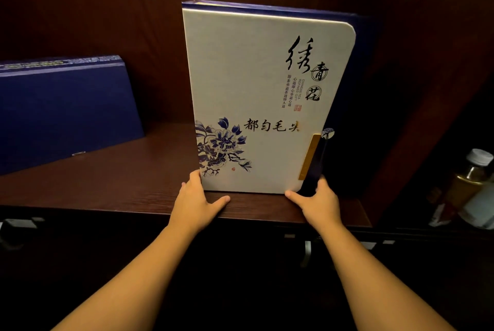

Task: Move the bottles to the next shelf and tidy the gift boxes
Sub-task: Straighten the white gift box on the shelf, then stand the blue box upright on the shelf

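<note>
A tall white gift box (256,84) with a blue flower print and black calligraphy stands upright on the dark wooden shelf (133,175), its blue back edge showing along the top. My left hand (195,201) grips its lower left corner, thumb lying on the shelf in front. My right hand (316,201) grips its lower right corner by the dark clasp strip. A second, plain blue gift box (64,114) leans against the back wall at the left. A clear bottle (473,175) with a white cap and amber liquid stands in the compartment to the right.
A dark wooden divider (417,106) separates this shelf from the right compartment, where a white container (481,207) stands beside the bottle. Between the two boxes lies bare shelf board. Below the shelf edge is dark cabinet front with a metal handle (307,250).
</note>
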`<state>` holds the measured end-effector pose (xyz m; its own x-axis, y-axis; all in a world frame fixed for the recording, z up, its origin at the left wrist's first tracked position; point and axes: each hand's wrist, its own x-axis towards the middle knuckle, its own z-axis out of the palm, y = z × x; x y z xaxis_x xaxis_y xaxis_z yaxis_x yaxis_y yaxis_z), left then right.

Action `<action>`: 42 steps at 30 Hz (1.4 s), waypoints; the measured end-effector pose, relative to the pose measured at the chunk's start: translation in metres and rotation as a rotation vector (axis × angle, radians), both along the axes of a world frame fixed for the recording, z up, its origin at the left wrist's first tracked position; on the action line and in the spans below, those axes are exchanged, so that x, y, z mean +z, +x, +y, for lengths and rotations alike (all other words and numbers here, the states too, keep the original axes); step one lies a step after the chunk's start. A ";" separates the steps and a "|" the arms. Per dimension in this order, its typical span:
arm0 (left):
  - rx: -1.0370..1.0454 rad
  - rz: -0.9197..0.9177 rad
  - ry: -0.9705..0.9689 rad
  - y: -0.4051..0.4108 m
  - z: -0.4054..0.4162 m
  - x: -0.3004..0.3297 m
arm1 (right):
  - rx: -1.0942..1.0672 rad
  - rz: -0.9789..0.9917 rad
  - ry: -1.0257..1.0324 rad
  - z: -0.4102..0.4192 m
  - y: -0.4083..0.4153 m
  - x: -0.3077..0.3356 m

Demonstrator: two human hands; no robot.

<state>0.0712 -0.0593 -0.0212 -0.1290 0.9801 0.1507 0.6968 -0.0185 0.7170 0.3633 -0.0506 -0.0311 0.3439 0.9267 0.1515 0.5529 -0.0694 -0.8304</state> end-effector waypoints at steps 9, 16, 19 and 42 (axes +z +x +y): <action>-0.014 -0.019 -0.057 -0.005 -0.013 -0.001 | -0.003 -0.002 0.010 -0.018 -0.001 0.003; -0.020 -0.010 -0.060 -0.008 -0.013 -0.001 | -0.007 -0.013 0.005 -0.019 -0.002 0.003; -0.023 -0.012 -0.068 -0.009 -0.012 -0.001 | -0.010 -0.045 -0.010 -0.020 -0.003 0.001; -0.012 0.308 -0.091 -0.086 -0.059 0.066 | 0.556 -0.283 0.357 -0.066 -0.144 0.083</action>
